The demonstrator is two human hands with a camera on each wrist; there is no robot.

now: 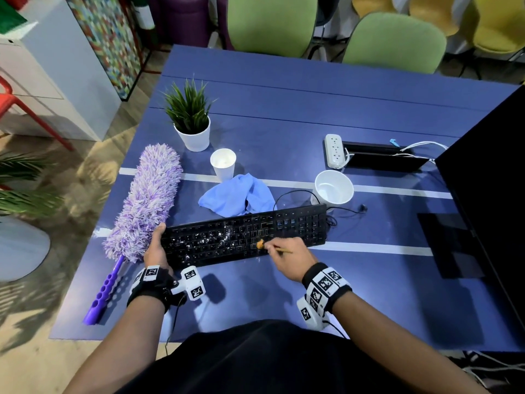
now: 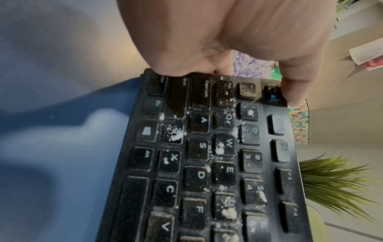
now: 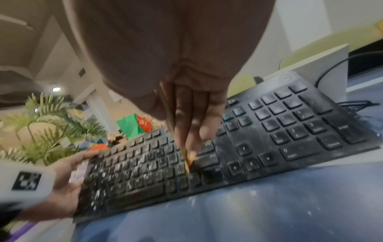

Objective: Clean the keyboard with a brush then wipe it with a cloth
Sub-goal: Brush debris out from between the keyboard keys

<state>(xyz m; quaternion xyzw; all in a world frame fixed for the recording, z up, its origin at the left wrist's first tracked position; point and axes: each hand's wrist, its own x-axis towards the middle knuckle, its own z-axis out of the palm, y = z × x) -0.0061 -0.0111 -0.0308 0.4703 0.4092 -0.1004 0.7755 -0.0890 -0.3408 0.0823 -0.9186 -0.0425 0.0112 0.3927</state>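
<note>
Right now the right hand (image 1: 287,255) pinches a thin brush (image 1: 272,247) like a pencil, its orange bristle tip down on the keys just right of the middle of the black keyboard (image 1: 301,226). Left hand (image 1: 155,251) clamps the keyboard's left end, thumb over the top corner and fingers wrapped under the edge. In the wrist views that end looks tipped up off the blue tabletop (image 1: 341,115), right end resting low. White crumbs (image 1: 211,238) sit thick on the left and centre keys; the number pad side looks only dusty. Some specks lie on the tabletop by the near edge. Blue cloth (image 1: 237,196) lies crumpled just behind the keyboard, untouched, so my read is mid-brushing, wipe step not started.

Risks from here: the brush is tiny against that much debris, so strokes may shove crumbs down between the keys instead of off. With the board tilted, loosened bits may slide onto the tabletop or lap. The keyboard cable (image 1: 292,193) loops near the white bowl (image 1: 334,187), so tugging the board could drag it. The purple duster (image 1: 147,200) touches the left hand's side, and the paper cup (image 1: 223,163) stands near the cloth, easy to knock on the reach.
</note>
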